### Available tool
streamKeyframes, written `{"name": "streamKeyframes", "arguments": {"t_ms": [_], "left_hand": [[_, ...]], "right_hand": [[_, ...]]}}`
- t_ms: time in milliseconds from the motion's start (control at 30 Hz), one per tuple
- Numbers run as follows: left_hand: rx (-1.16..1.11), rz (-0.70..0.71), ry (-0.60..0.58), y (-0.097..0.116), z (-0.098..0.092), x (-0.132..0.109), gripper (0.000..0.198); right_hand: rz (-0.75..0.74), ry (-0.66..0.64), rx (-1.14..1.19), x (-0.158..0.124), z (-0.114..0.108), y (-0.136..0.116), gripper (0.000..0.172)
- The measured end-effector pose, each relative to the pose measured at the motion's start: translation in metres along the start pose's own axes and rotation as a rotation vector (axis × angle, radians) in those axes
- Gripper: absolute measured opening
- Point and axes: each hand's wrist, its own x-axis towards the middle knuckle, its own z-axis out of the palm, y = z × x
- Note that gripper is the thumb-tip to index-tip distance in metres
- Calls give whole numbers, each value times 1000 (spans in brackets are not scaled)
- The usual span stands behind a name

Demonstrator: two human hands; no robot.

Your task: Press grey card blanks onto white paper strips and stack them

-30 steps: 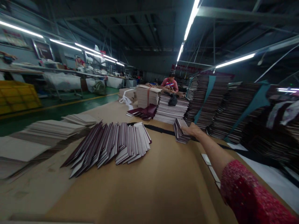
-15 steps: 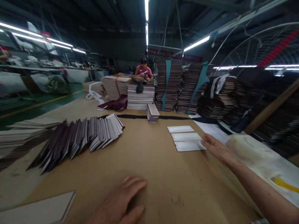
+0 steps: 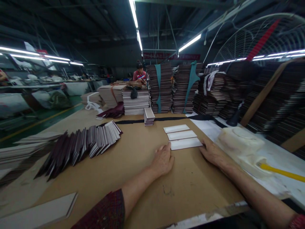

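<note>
Three narrow white-faced panels lie in a row on the brown table: a far panel (image 3: 176,128), a middle panel (image 3: 182,135) and a near panel (image 3: 186,144). My left hand (image 3: 163,160) is closed at the left end of the near panel, its fingertips on the edge. At the opposite end, my right hand (image 3: 211,153) has its fingers bent against the panel's right corner. Parts of the fingers of both hands are hidden. Beyond the row stands a small stack of panels (image 3: 149,116).
A fanned row of dark-backed panels (image 3: 81,143) lies at left, with a larger board (image 3: 40,213) nearer. On the right sits a whitish plastic container (image 3: 240,140) with a yellow handle (image 3: 283,172). Tall stacks (image 3: 159,89) line the back; a person (image 3: 139,74) works behind.
My left hand has reached forward from the near table to the near panel's left end. My right hand has shifted to that panel's right corner. The view has turned slightly right.
</note>
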Motion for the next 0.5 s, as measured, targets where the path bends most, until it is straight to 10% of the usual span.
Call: {"name": "streamKeyframes", "arguments": {"t_ms": [167, 500], "left_hand": [[-15, 16, -33, 1, -14, -43, 66], [-61, -30, -27, -23, -51, -233, 71]], "right_hand": [[-56, -23, 6, -38, -1, -8, 47], [-448, 63, 60, -167, 15, -79, 50]]}}
